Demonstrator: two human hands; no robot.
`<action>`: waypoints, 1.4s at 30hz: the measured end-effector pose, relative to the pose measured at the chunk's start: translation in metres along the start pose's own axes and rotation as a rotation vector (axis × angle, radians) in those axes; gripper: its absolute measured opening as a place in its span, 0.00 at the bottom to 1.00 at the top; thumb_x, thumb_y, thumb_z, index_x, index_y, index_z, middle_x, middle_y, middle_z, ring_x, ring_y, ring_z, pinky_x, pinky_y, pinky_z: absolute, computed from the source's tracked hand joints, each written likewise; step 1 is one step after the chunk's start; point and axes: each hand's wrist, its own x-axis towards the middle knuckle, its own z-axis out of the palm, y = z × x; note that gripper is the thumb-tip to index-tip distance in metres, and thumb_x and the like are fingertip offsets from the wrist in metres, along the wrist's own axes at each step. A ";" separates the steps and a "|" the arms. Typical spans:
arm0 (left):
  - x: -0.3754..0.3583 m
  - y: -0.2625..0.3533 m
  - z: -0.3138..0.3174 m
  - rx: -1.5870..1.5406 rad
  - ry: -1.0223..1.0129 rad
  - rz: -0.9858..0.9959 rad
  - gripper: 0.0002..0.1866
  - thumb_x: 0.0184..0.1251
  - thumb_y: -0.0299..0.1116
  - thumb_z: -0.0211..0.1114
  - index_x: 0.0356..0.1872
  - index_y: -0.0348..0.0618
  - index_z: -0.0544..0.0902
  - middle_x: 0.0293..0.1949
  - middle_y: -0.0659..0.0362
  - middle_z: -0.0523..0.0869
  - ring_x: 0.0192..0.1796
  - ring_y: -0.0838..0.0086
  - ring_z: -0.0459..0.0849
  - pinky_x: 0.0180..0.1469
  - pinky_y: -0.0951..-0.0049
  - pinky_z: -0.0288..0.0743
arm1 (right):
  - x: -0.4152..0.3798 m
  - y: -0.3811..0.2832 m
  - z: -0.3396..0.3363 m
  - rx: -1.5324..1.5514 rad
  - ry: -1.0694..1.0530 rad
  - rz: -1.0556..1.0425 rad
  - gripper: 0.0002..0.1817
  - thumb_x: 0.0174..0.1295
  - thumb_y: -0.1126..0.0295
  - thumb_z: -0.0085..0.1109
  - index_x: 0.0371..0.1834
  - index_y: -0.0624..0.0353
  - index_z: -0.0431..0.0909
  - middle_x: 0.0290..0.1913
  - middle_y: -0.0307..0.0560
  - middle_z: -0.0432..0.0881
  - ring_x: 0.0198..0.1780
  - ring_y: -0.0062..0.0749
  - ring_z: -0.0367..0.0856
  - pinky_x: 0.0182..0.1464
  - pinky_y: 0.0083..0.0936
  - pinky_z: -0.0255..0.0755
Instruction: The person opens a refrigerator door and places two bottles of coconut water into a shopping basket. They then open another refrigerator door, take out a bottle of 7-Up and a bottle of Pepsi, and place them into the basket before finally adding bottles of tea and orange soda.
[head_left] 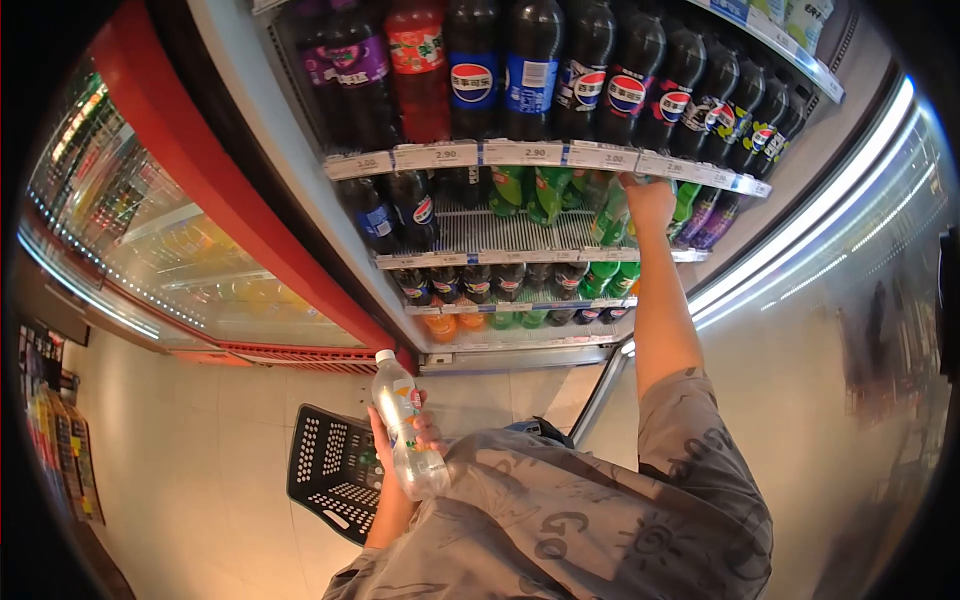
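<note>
My left hand (410, 430) is wrapped around a clear plastic bottle (403, 405) with a white cap and a small coloured label. This bottle is held upright, slightly tilted, in front of my shirt. Farther up, my right hand (652, 203) reaches into the open drinks cooler, just under the edge of a shelf. Its fingers are curled at the top of a bottle among the green-labelled ones, partly hidden by the hand and the shelf. A green-labelled bottle (609, 215) stands just left of that hand, and purple-labelled bottles (708, 222) are to its right.
Large cola bottles (535, 75) line the upper shelf above a price strip (520, 153). Smaller bottles (505, 283) fill the lower shelves. The open glass door (800, 300) is on the right. A dark shopping basket (335, 465) is beside my left forearm.
</note>
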 end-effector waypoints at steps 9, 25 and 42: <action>-0.008 0.005 -0.012 -0.015 0.031 0.025 0.44 0.67 0.72 0.49 0.69 0.43 0.65 0.40 0.55 0.77 0.38 0.66 0.77 0.48 0.55 0.75 | -0.072 0.007 -0.005 0.345 0.165 -0.362 0.22 0.53 0.61 0.74 0.50 0.58 0.84 0.52 0.53 0.83 0.54 0.47 0.80 0.57 0.37 0.73; 0.019 -0.005 0.003 0.107 -0.005 -0.130 0.42 0.68 0.70 0.50 0.68 0.45 0.62 0.39 0.54 0.75 0.37 0.65 0.76 0.46 0.54 0.76 | -0.228 -0.004 -0.046 1.922 -0.680 0.619 0.17 0.71 0.53 0.52 0.47 0.56 0.74 0.43 0.47 0.79 0.48 0.46 0.80 0.51 0.48 0.76; -0.012 -0.011 -0.003 0.069 -0.039 0.007 0.45 0.68 0.72 0.49 0.71 0.45 0.61 0.40 0.56 0.75 0.38 0.68 0.76 0.48 0.58 0.77 | -0.271 -0.042 -0.041 1.357 -1.091 0.301 0.17 0.59 0.62 0.69 0.45 0.61 0.80 0.41 0.43 0.80 0.45 0.34 0.81 0.48 0.32 0.76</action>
